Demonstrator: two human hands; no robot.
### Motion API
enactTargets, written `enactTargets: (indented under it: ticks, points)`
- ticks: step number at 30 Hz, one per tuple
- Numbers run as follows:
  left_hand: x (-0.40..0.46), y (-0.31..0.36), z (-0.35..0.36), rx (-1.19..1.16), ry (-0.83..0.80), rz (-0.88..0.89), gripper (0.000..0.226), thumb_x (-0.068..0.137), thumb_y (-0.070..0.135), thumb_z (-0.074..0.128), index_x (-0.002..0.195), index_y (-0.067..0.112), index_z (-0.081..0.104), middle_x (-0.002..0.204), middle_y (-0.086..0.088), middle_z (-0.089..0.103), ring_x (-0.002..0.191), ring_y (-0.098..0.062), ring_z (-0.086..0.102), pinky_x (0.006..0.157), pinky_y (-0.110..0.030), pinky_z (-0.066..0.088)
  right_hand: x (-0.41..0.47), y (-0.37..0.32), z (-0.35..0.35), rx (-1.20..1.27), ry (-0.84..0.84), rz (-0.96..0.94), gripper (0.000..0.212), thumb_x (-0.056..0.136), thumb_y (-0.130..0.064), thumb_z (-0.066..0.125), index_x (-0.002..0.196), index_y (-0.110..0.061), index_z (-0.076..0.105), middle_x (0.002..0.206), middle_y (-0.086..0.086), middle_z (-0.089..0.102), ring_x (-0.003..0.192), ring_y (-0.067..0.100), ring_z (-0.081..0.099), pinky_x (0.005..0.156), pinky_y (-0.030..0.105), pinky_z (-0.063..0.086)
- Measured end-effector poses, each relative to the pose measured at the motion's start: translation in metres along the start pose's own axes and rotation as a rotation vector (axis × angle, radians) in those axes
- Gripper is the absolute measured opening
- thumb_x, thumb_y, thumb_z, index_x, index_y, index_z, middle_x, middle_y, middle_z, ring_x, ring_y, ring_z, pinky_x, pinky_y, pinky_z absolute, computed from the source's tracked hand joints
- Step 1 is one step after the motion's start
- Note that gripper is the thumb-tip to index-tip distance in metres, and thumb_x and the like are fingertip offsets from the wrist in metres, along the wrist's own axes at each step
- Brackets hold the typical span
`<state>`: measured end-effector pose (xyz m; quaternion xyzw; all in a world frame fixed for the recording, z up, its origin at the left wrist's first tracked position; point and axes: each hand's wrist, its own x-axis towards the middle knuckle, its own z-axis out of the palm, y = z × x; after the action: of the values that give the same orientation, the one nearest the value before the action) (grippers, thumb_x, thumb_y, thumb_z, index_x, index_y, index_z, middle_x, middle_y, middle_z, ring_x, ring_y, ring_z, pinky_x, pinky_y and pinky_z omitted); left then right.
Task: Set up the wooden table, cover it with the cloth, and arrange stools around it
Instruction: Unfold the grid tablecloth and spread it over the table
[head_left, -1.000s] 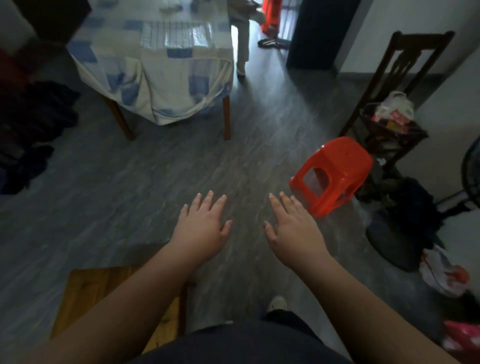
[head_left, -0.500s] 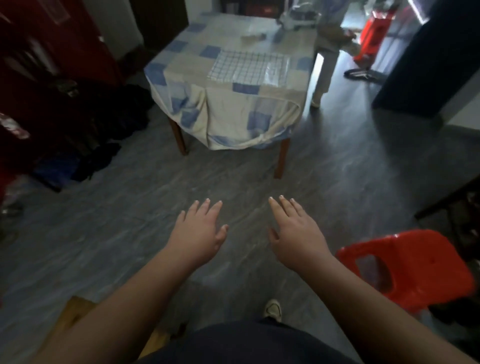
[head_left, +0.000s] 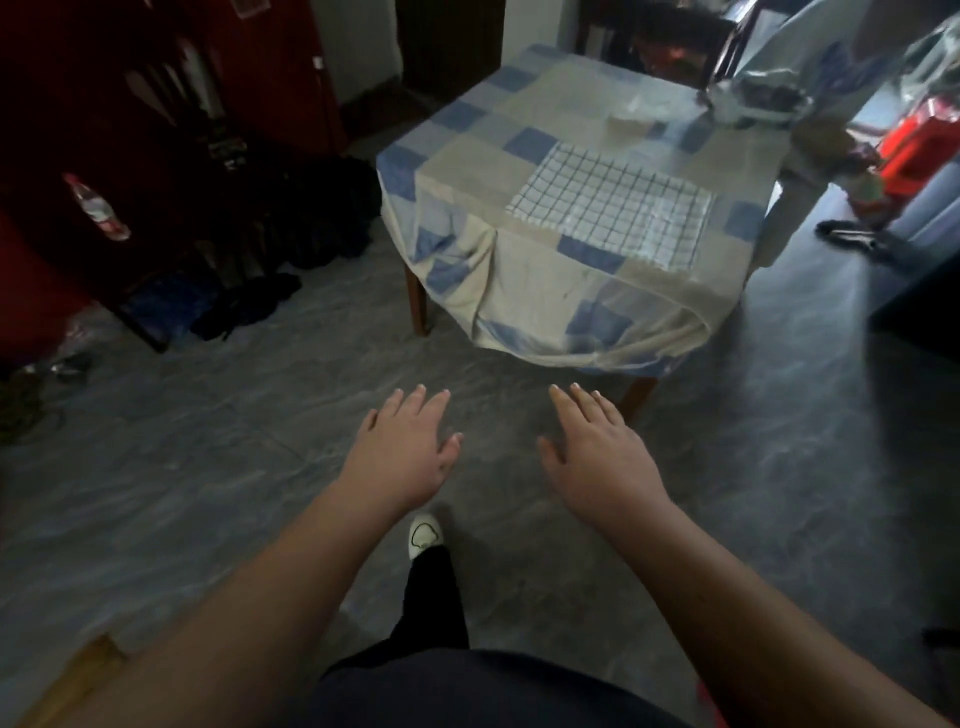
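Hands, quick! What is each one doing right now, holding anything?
Left hand: open, fingers straight, holding nothing.
Right hand: open, fingers straight, holding nothing.

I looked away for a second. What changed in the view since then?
The view swung left and toward the table: the red stool left the frame and the cloth looms closer. Left hand and right hand stayed open and empty, taking hold of nothing.

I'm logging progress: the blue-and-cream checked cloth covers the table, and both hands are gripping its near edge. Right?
Not quite. The cloth does cover the table, but the head view shows the left hand and right hand open, apart from it, holding nothing.
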<state>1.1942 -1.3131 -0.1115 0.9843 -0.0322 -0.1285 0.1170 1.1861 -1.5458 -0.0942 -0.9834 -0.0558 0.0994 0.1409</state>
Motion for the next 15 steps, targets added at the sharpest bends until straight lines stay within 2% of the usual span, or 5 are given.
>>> enactTargets:
  ticks: [5,9,15]
  points:
    - [0.118,-0.025,-0.037,-0.036,-0.022,0.025,0.066,0.101,0.054,0.037,0.158,0.028,0.017,0.166,-0.003,0.017,0.152,-0.026,0.013,0.122,-0.044,0.019,0.125,-0.014,-0.02,-0.019,0.013,0.033,0.069,0.1,-0.048,0.043,0.16,-0.027,0.017,0.167,0.0,0.019,0.154,0.02,0.012,0.124,0.04,0.019]
    - [0.21,-0.038,-0.073,-0.007,-0.043,0.089,0.066,0.1,0.055,0.037,0.157,0.029,0.017,0.166,-0.004,0.018,0.152,-0.027,0.014,0.121,-0.048,0.021,0.214,-0.026,-0.042,0.032,0.032,0.065,0.066,0.101,-0.05,0.041,0.16,-0.029,0.018,0.167,-0.002,0.019,0.154,0.019,0.011,0.124,0.042,0.02]
    - [0.334,-0.023,-0.105,0.027,-0.036,0.175,0.064,0.1,0.053,0.038,0.155,0.024,0.025,0.162,-0.007,0.025,0.149,-0.027,0.02,0.12,-0.044,0.024,0.307,-0.008,-0.059,0.094,0.016,0.149,0.064,0.101,-0.046,0.041,0.159,-0.03,0.021,0.167,-0.002,0.02,0.154,0.019,0.012,0.123,0.039,0.018]
